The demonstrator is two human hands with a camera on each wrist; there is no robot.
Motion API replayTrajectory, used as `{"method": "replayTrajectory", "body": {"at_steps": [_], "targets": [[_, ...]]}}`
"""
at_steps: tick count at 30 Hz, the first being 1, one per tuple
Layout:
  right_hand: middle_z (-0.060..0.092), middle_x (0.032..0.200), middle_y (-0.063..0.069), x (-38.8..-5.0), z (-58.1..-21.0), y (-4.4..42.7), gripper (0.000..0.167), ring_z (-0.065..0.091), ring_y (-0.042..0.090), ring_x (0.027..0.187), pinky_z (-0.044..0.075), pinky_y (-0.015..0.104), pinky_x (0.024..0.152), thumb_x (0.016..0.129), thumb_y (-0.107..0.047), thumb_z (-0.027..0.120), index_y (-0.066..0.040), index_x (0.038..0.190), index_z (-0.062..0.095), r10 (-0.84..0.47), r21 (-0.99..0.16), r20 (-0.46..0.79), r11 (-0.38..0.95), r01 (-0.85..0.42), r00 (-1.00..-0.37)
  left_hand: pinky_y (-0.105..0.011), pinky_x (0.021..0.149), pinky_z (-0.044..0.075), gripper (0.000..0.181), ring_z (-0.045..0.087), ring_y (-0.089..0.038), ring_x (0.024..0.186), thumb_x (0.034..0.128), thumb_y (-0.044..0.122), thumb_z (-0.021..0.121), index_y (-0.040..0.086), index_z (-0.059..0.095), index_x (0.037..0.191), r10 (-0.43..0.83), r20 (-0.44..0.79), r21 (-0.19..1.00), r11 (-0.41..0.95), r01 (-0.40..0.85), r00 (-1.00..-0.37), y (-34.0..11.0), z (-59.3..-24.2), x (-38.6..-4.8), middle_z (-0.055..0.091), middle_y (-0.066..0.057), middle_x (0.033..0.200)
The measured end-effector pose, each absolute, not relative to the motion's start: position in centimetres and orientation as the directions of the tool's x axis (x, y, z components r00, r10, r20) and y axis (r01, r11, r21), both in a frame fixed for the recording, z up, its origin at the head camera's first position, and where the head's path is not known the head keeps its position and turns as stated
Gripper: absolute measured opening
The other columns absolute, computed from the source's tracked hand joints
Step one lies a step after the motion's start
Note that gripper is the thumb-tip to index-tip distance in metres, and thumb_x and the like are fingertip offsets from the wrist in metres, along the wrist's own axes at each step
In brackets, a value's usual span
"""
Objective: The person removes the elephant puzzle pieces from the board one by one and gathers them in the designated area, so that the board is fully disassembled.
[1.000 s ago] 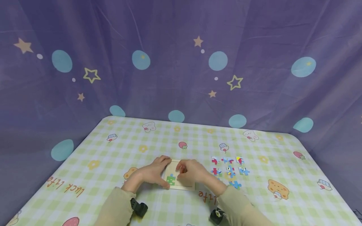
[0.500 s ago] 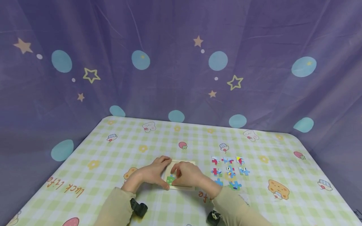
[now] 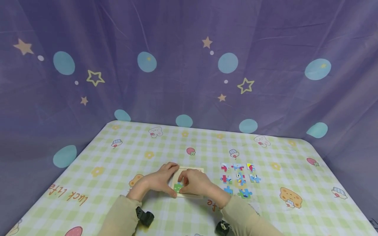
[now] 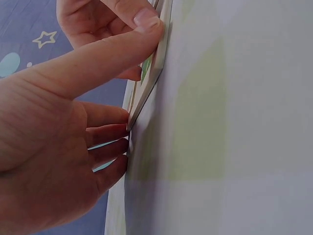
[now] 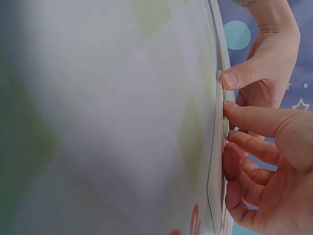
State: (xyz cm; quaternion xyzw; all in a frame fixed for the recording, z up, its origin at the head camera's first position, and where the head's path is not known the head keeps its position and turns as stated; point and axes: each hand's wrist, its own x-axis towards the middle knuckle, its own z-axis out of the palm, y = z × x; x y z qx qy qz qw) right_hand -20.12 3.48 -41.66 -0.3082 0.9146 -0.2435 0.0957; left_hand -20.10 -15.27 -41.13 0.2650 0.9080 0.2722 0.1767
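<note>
A shallow wooden puzzle tray (image 3: 192,196) lies on the cloth between the hands. In its near left corner is a green jigsaw piece (image 3: 177,186), partly covered by fingers. My left hand (image 3: 160,180) holds the tray by its left side, thumb at the near corner and fingers at the far one; the left wrist view shows the thumb (image 4: 151,29) on the rim. My right hand (image 3: 196,182) is over the tray, thumb and forefinger pinching the green piece. In the right wrist view, the piece's edge (image 5: 226,126) shows between those fingertips.
Several loose jigsaw pieces (image 3: 240,178), in blue, red and yellow, lie in rough rows right of the tray. A checked tablecloth (image 3: 124,170) covers the table. Behind it hangs a purple curtain (image 3: 183,91). Black devices are strapped to both wrists.
My right hand moved left across the tray to the green piece, then stayed there. More loose pieces show beside the right forearm. My left hand has kept its place.
</note>
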Motion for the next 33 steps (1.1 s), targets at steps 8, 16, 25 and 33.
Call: {"method": "replayTrajectory", "body": {"at_steps": [8,16,25,33], "targets": [[0.056,0.071,-0.010,-20.10,-41.80,3.43,0.028,0.048,0.001,0.061,0.040,0.019,0.056,0.070,-0.022,0.078,-0.017,0.091,0.061,-0.608,-0.533,-0.017,0.677,-0.507,-0.794,-0.047,0.100,0.031,0.099,0.021,-0.031,0.132,0.0680,0.036,0.078,-0.003,0.025,0.141,0.570,-0.179,0.585,0.717,0.379,-0.802,-15.18,-41.05,-20.08,0.021,-0.016,0.145],[0.059,0.076,-0.007,-20.05,-41.83,3.60,0.026,0.051,0.002,0.065,0.042,0.019,0.059,0.072,-0.019,0.076,-0.017,0.091,0.059,-0.613,-0.589,-0.025,0.648,-0.483,-0.790,-0.047,0.101,0.030,0.099,0.022,-0.031,0.132,0.0681,0.038,0.078,-0.004,0.025,0.141,0.574,-0.180,0.584,0.716,0.383,-0.799,-15.16,-40.93,-20.02,0.022,-0.016,0.144],[0.059,0.074,-0.007,-20.06,-41.74,3.67,0.024,0.052,0.001,0.064,0.042,0.018,0.059,0.073,-0.014,0.074,-0.016,0.090,0.057,-0.627,-0.621,-0.006,0.613,-0.488,-0.779,-0.048,0.101,0.029,0.100,0.021,-0.031,0.132,0.0664,0.038,0.079,-0.003,0.026,0.141,0.569,-0.172,0.591,0.713,0.377,-0.804,-15.17,-41.22,-20.11,0.022,-0.016,0.145],[0.060,0.075,-0.007,-19.95,-41.95,3.76,0.027,0.053,0.001,0.064,0.042,0.018,0.060,0.073,-0.014,0.074,-0.017,0.092,0.055,-0.622,-0.626,0.004,0.609,-0.487,-0.783,-0.047,0.101,0.030,0.101,0.021,-0.030,0.132,0.0669,0.040,0.078,-0.002,0.025,0.141,0.571,-0.176,0.589,0.713,0.379,-0.802,-15.28,-41.27,-20.14,0.021,-0.015,0.145]]}}
